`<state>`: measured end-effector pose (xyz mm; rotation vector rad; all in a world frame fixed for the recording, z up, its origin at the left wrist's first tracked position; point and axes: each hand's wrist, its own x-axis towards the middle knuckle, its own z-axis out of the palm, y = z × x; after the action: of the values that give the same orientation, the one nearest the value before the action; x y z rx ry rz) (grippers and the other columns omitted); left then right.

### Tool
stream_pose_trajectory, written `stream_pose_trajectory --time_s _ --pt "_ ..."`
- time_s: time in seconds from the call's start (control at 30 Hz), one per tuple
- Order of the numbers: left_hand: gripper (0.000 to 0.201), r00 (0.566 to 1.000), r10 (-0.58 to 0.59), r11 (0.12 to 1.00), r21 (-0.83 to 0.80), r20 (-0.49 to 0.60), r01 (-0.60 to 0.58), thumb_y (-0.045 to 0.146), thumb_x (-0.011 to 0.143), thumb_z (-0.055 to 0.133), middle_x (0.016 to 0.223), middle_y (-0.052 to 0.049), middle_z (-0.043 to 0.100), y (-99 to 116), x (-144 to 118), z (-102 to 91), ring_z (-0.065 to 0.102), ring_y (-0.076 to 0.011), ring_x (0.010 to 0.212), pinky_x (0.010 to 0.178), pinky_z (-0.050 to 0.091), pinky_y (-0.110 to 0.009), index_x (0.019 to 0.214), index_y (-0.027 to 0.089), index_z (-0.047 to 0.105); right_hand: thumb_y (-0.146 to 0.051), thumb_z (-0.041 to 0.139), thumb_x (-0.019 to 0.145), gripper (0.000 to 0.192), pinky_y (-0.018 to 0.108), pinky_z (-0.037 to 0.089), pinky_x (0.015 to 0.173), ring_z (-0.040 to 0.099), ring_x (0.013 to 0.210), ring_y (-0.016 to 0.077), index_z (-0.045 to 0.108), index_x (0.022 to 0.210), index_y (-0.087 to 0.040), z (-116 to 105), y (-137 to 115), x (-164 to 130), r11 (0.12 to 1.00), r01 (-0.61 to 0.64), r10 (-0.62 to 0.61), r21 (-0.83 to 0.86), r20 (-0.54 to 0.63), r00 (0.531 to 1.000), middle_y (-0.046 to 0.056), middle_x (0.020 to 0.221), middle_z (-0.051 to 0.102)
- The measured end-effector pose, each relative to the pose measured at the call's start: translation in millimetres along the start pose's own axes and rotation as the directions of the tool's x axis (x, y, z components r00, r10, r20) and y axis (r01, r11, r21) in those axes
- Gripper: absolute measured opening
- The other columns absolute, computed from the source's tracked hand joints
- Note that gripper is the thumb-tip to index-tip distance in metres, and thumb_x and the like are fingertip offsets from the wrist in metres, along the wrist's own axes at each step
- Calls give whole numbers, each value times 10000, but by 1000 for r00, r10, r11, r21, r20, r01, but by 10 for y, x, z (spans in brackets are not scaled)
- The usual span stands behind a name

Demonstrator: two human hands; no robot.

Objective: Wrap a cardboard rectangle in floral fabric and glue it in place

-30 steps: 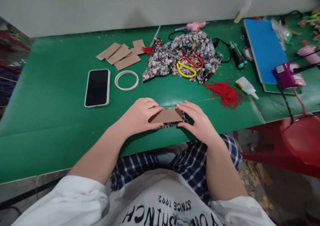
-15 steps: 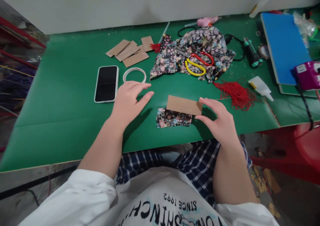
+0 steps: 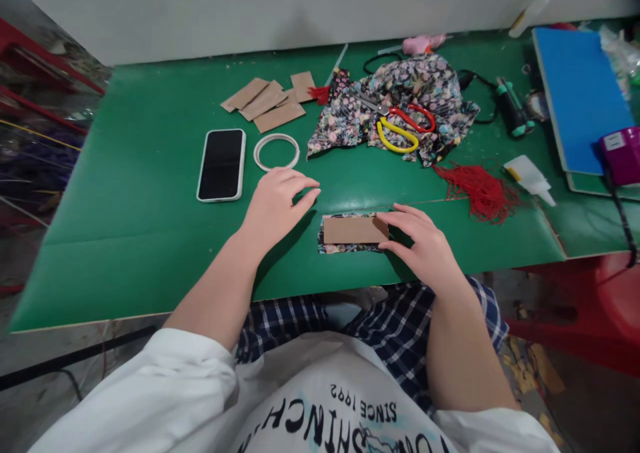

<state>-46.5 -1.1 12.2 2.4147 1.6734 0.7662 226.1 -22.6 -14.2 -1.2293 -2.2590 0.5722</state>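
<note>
- The right hand (image 3: 425, 246) pressed its fingertips on the cardboard strip (image 3: 354, 229), which lay on the floral fabric scrap (image 3: 345, 245) near the table's front edge (image 3: 200, 306).
- The left hand (image 3: 274, 203) rested spread and empty beside them.
- With only one end pinned, the strip could skew on the fabric, or both could slide over that edge.
- Bare green lay leftward; phone (image 3: 221, 164), tape ring (image 3: 276, 151) and scissors (image 3: 400, 126) crowded the far side.
</note>
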Motion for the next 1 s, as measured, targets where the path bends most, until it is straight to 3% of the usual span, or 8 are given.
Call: stream_pose_trajectory --time_s 1.0 --pt "255 997 49 999 -23 66 -48 263 909 452 933 -61 673 37 -8 46 572 -192 922 850 444 -341 1010 151 659 -287 609 795 440 485 408 1024 436 1255 248 530 1227 -269 11 -12 3 1000 -23 23 -1 82 996 24 1213 613"
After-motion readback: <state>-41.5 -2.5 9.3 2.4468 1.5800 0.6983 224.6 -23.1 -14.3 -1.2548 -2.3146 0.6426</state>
